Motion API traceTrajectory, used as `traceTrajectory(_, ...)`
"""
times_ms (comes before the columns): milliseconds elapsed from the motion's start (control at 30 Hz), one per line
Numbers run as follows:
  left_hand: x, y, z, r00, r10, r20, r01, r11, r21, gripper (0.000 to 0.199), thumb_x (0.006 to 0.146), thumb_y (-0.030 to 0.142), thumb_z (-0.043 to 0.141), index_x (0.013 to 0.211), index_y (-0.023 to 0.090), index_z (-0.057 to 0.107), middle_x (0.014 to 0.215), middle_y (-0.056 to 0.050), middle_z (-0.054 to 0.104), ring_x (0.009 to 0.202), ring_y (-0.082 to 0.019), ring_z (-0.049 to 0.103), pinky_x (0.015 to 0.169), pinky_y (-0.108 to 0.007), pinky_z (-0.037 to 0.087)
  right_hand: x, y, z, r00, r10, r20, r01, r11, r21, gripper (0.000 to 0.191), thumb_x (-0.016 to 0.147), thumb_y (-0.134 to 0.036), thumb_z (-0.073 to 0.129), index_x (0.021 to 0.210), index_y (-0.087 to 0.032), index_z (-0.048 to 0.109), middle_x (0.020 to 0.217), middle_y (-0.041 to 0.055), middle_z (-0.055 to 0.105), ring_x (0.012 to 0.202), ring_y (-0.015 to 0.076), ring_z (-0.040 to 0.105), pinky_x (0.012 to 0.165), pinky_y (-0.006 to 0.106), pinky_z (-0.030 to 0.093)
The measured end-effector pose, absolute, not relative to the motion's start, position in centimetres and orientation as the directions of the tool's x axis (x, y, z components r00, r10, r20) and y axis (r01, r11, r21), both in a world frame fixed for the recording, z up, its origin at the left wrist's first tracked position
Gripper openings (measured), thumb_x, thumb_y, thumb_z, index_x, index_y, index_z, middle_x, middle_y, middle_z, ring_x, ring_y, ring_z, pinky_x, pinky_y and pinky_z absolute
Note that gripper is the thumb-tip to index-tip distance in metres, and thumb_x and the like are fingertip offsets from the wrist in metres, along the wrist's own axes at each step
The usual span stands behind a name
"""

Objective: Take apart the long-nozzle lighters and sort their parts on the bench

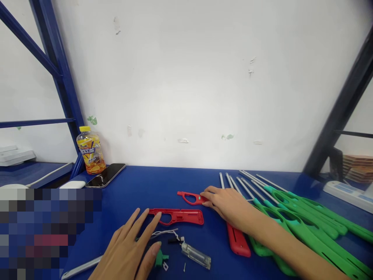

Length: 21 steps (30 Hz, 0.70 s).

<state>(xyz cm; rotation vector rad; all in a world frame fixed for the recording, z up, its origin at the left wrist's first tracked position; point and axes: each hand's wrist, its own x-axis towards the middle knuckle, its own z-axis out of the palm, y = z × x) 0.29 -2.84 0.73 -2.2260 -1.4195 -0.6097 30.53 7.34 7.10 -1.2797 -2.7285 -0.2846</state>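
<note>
My left hand [128,243] is spread open over the blue table, its fingertips at the left end of a red lighter casing half [186,216] lying hollow side up. Near its thumb are a green plastic piece [159,258], a small white clip [165,266], a tiny pin [184,267], a clear fuel tank [196,256] and thin white wires [166,232]. A metal tube [81,268] runs partly under this hand. My right hand [224,202] has its fingers closed on the rear of another red casing half [190,198]; its palm hides part of it.
Several green lighters [309,221] with metal tubes lie at the right, beside a red lighter [239,241] partly under my right forearm. A drink bottle [91,151] and a phone [106,175] stand and lie at back left. A power strip [349,194] is far right.
</note>
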Motion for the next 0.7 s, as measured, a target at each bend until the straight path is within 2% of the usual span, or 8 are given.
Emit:
traceTrajectory(100, 0.2, -2.7, 0.4, 0.363, 0.743, 0.562, 0.916, -0.394, -0.071, 0.055, 0.100, 0.042, 0.044, 0.154, 0.038, 0.033, 0.152, -0.002, 0.049, 0.138, -0.029, 0.047, 0.099, -0.046, 0.055, 30.4, 7.1, 7.2, -0.656, 0.731, 0.187, 0.754, 0.646, 0.120, 0.026, 0.106, -0.028, 0.044, 0.115, -0.020, 0.067, 0.100, 0.0066, 0.073, 0.081, 0.0213, 0.072, 0.059, 0.029, 0.040)
traceTrajectory(233, 0.0, -2.6, 0.2, 0.331, 0.769, 0.547, 0.912, -0.409, 0.022, 0.053, 0.099, 0.045, 0.047, 0.151, 0.038, 0.039, 0.150, 0.000, 0.052, 0.139, -0.027, 0.047, 0.102, -0.042, 0.054, 30.1, 6.5, 7.7, -0.702, 0.692, 0.166, 0.710, 0.664, 0.236, 0.024, 0.104, -0.018, 0.046, 0.121, -0.021, 0.062, 0.095, 0.0052, 0.073, 0.074, 0.0215, 0.072, 0.053, 0.030, 0.034)
traceTrajectory(300, 0.0, -2.6, 0.2, 0.323, 0.767, 0.555, 0.906, -0.421, 0.054, 0.052, 0.099, 0.047, 0.047, 0.150, 0.038, 0.042, 0.148, 0.000, 0.054, 0.139, -0.027, 0.048, 0.102, -0.042, 0.054, 29.9, 6.1, 8.0, -0.713, 0.686, 0.143, 0.692, 0.655, 0.303, 0.030, 0.100, -0.010, 0.048, 0.126, -0.020, 0.058, 0.095, 0.0048, 0.073, 0.071, 0.0216, 0.071, 0.050, 0.031, 0.031)
traceTrajectory(433, 0.1, -2.4, 0.4, 0.314, 0.770, 0.556, 0.900, -0.427, 0.083, 0.050, 0.099, 0.049, 0.047, 0.147, 0.038, 0.046, 0.144, -0.001, 0.058, 0.137, -0.026, 0.050, 0.102, -0.040, 0.054, 29.9, 5.9, 8.1, -0.726, 0.675, 0.131, 0.668, 0.647, 0.368, 0.057, 0.084, 0.004, 0.050, 0.137, -0.016, 0.048, 0.101, 0.0059, 0.073, 0.070, 0.0214, 0.071, 0.047, 0.032, 0.028)
traceTrajectory(567, 0.2, -2.4, 0.6, 0.329, 0.754, 0.568, 0.895, -0.441, 0.066, 0.050, 0.098, 0.050, 0.047, 0.148, 0.039, 0.045, 0.143, 0.000, 0.059, 0.135, -0.026, 0.053, 0.102, -0.038, 0.054, 29.8, 5.8, 7.4, -0.748, 0.645, 0.158, 0.650, 0.661, 0.376, 0.069, 0.082, 0.006, 0.047, 0.146, -0.017, 0.040, 0.110, 0.0080, 0.073, 0.072, 0.0203, 0.071, 0.049, 0.031, 0.032)
traceTrajectory(700, 0.3, -2.5, 0.9, 0.336, 0.729, 0.596, 0.892, -0.450, 0.047, 0.057, 0.099, 0.049, 0.046, 0.153, 0.038, 0.034, 0.143, 0.000, 0.060, 0.134, -0.026, 0.054, 0.102, -0.037, 0.054, 29.5, 5.4, 6.9, -0.773, 0.610, 0.176, 0.627, 0.691, 0.358, 0.073, 0.083, 0.005, 0.048, 0.151, -0.019, 0.036, 0.116, 0.0087, 0.072, 0.072, 0.0198, 0.071, 0.051, 0.030, 0.036)
